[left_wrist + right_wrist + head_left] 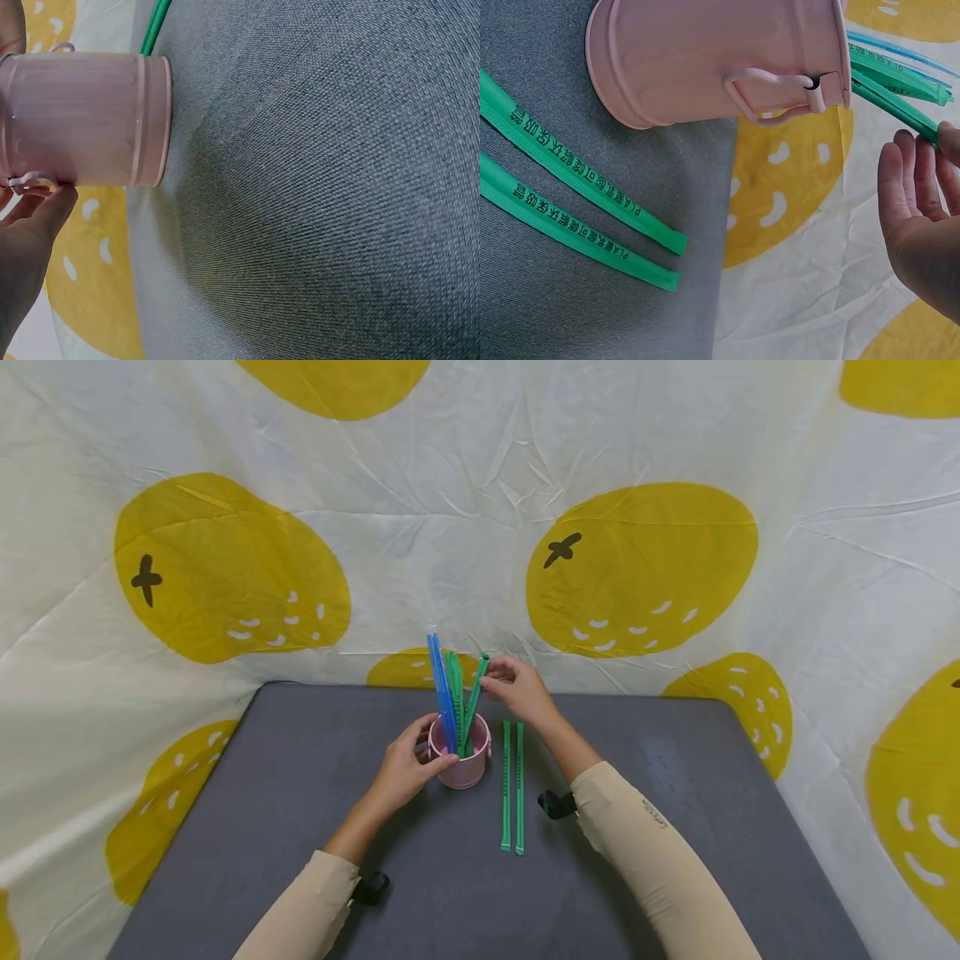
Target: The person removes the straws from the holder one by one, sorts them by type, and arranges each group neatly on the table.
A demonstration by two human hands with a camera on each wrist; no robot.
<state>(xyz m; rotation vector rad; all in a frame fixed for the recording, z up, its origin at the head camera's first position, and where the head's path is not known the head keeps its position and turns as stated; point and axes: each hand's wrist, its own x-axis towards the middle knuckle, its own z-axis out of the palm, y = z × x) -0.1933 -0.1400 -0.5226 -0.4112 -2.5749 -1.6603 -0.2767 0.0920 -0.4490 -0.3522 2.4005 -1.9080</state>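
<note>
A small pink metal bucket (pixel 462 775) with side handles stands upright near the back of the table. My left hand (pixel 403 766) grips its left side, thumb along the front rim; the left wrist view shows that thumb by a handle (pixel 34 178). Between thumb and fingers, my right hand (pixel 522 692) pinches the upper end of a green wrapped straw (pixel 896 109), whose lower end is inside the bucket. More green wrapped straws (pixel 454 681) and blue straws (pixel 441 693) in clear wrap stand in it, leaning outward. Their lower ends are hidden by the bucket wall.
Right of the bucket, two green wrapped straws (pixel 506 785) lie roughly parallel on the dark grey table (pixel 300 827), dark print along their wrappers. Just behind the table's back edge hangs a white cloth (pixel 442 552) with yellow fruit shapes.
</note>
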